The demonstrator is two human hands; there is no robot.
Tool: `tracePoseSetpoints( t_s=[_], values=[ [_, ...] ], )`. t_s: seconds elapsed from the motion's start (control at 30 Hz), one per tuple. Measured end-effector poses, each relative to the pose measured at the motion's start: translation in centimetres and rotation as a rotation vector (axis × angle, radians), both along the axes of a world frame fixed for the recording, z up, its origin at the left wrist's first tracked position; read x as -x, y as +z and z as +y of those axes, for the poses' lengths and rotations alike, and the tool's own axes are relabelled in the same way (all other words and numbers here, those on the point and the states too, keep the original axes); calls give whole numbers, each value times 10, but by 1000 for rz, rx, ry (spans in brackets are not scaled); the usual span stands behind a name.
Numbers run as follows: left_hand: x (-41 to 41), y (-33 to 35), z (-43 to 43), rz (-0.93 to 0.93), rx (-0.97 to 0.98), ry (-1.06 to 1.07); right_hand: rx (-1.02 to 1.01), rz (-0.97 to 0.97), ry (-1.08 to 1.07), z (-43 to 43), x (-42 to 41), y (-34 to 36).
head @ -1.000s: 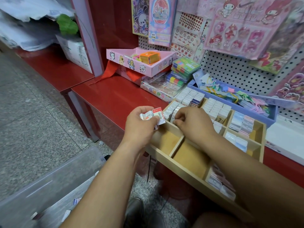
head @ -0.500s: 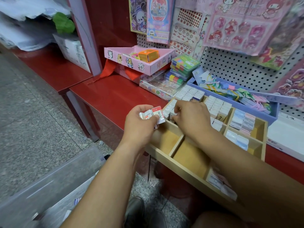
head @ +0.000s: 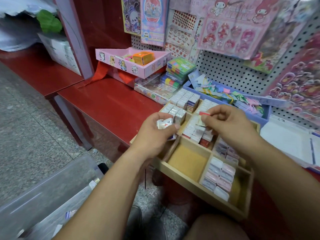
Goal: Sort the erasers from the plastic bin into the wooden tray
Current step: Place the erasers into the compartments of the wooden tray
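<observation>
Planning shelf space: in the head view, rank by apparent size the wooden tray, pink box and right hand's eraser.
1. wooden tray, helped by nearness
2. pink box
3. eraser in the right hand

Quick count: two hands, a left hand [head: 155,134] and a right hand [head: 230,125]. One wooden tray [head: 190,184], one clear plastic bin [head: 52,187], one pink cartoon box [head: 131,66], one blue tray [head: 265,111]. One red-topped eraser [head: 204,113] pinched in the right hand. There's a small bunch of erasers [head: 165,122] in the left, at least two. Tray erasers [head: 220,177]: dozens, too blurry to pin down.
</observation>
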State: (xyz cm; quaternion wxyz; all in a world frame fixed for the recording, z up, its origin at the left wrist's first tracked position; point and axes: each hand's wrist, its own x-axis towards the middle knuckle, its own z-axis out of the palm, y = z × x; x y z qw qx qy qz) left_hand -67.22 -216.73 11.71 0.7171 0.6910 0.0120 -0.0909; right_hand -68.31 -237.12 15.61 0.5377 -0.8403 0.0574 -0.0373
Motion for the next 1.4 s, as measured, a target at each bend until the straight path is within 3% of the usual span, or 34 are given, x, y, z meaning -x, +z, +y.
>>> tracePoseSetpoints(
  t_s=[0.2, 0.33, 0.47, 0.63, 1.03, 1.13, 1.23, 1.3, 1.4],
  values=[
    [1, 2, -5, 209, 195, 21, 162, 24, -4, -29, 21, -3],
    [0, 2, -3, 177, 183, 9, 280, 45, 23, -24, 29, -18],
    [2, 2, -2, 130, 176, -22, 603, -83, -27, -14, 30, -32],
    [3, 2, -1, 159, 217, -38, 804, -95, -52, -5, 31, -41],
    [5, 4, -1, 161, 260, -54, 751, -96, -28, -10, 31, -34],
    [5, 3, -1, 134, 190, -106, 446, -135, -42, 3, 27, -25],
    [4, -2, 1, 55, 87, -180, 96, -71, 99, 20, 17, -19],
    [4, -3, 1, 46, 59, -165, 61, -53, 174, 27, 9, -22],
    [1, -3, 3, 83, 19, -43, 95, -81, 92, 25, -12, -18]
  ],
)
